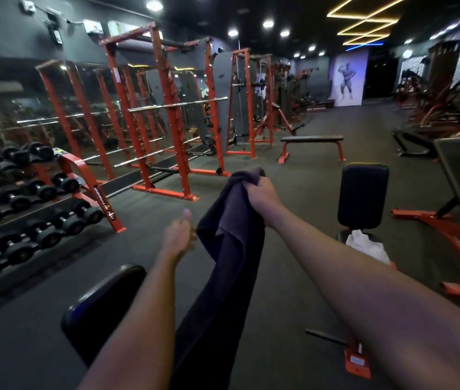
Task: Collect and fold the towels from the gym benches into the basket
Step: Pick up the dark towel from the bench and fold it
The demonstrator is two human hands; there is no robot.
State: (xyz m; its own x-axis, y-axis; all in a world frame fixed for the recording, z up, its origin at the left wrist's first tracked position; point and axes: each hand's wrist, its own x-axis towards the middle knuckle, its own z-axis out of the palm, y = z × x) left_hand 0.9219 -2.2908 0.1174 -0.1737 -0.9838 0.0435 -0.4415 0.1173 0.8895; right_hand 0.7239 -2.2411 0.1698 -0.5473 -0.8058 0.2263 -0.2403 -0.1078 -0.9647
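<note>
Gym floor (302, 187) is dim; right hand (262, 192) grips the dark towel (228, 249) bunched at its top, rest hanging down. Left hand (179, 235) sits at its edge, can't tell if it's pinching. I'd find the corners before folding.

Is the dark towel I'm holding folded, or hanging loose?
Hanging loose, not folded. The right hand grips the dark towel bunched at its top, and the rest drapes down in one long length between the arms.
</note>
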